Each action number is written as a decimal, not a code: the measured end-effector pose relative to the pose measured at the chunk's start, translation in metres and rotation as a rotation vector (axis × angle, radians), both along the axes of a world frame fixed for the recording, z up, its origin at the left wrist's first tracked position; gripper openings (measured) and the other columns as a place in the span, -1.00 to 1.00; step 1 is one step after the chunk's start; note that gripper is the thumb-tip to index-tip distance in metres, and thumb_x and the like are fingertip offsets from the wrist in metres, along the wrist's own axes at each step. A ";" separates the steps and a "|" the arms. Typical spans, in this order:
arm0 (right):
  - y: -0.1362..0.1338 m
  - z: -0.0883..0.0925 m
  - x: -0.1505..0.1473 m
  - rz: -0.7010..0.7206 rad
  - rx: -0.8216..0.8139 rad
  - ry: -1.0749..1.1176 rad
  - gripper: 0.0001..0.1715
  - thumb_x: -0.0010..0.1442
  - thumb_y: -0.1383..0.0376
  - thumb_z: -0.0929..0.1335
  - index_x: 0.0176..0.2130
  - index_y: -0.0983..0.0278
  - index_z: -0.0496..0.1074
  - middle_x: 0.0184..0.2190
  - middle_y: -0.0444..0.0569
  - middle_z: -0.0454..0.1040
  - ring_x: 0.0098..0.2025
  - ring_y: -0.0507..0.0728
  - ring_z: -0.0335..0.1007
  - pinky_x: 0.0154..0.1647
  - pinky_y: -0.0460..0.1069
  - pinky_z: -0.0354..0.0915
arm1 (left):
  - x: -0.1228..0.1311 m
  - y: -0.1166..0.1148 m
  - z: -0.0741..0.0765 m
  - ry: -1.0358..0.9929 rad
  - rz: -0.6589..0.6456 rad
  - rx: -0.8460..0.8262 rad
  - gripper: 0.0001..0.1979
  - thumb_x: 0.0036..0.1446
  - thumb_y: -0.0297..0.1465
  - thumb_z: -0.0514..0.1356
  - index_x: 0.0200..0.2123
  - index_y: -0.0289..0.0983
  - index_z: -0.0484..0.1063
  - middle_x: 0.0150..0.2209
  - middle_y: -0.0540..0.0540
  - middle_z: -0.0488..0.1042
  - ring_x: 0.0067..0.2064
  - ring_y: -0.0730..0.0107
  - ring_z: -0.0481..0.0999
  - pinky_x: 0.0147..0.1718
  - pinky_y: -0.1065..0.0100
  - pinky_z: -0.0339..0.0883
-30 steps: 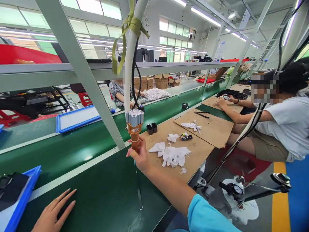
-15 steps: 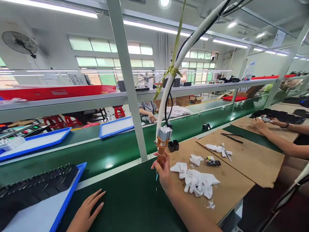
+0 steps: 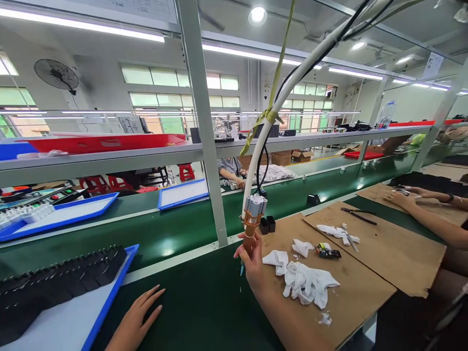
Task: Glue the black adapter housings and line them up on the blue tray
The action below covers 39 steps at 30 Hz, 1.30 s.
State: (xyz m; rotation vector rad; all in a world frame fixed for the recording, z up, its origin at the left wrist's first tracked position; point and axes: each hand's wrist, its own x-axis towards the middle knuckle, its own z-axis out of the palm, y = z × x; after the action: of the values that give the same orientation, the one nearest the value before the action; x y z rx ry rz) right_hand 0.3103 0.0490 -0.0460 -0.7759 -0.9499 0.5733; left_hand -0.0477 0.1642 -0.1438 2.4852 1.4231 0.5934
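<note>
My right hand [image 3: 252, 261] is wrapped round the copper-coloured body of a dispensing tool [image 3: 250, 226], held upright with its bluish tip pointing down over the green work surface [image 3: 197, 302]. A silver block tops the tool, and a thick white hose [image 3: 270, 122] with black cables rises from it. My left hand [image 3: 137, 317] rests on the green surface with fingers spread, holding nothing. Left of it a blue-rimmed tray [image 3: 95, 324] carries a row of black housings [image 3: 69, 280].
White gloves [image 3: 309, 282], a small circuit piece [image 3: 327, 251] and pliers [image 3: 358, 215] lie on cardboard [image 3: 365, 297] at the right. A co-worker's hands [image 3: 402, 197] are farther right. A metal post [image 3: 206, 126] stands ahead, beside the green belt [image 3: 175, 234].
The view has shifted slightly, so most things appear a little farther right. My right hand still holds the tool, and my left hand stays spread on the surface.
</note>
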 end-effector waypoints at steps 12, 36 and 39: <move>0.002 0.001 0.001 0.010 0.003 0.012 -0.40 0.19 0.13 0.35 0.13 0.05 0.06 -0.06 -0.05 0.34 -0.35 0.02 0.39 -0.23 0.06 0.43 | -0.004 0.005 0.004 0.010 -0.006 -0.048 -0.43 0.12 -0.02 0.05 0.08 -0.16 0.49 0.20 -0.13 0.42 0.22 -0.02 0.39 0.15 -0.02 0.36; 0.005 0.004 0.000 -0.138 -0.131 0.023 -0.34 0.16 0.20 0.38 0.15 0.19 0.04 -0.20 -0.03 0.50 -0.16 0.11 0.46 -0.13 0.07 0.37 | -0.023 0.030 -0.020 -0.061 -0.045 -0.064 -0.43 0.04 0.00 0.11 0.05 -0.12 0.47 0.18 -0.15 0.43 0.19 -0.13 0.41 0.17 -0.18 0.27; 0.008 0.001 0.002 -0.216 -0.171 -0.006 -0.37 0.15 0.19 0.39 0.13 0.19 0.09 -0.17 -0.03 0.47 -0.11 0.12 0.44 -0.01 0.11 0.35 | -0.019 0.029 -0.015 -0.075 -0.051 -0.061 -0.44 0.01 0.00 0.12 0.03 -0.13 0.49 0.16 -0.15 0.45 0.18 -0.13 0.42 0.18 -0.18 0.25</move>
State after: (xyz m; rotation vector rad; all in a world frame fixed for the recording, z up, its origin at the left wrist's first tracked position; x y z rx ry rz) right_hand 0.3120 0.0567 -0.0449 -1.0200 -0.8169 0.4671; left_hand -0.0671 0.1934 -0.1592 2.4179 1.3270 0.6175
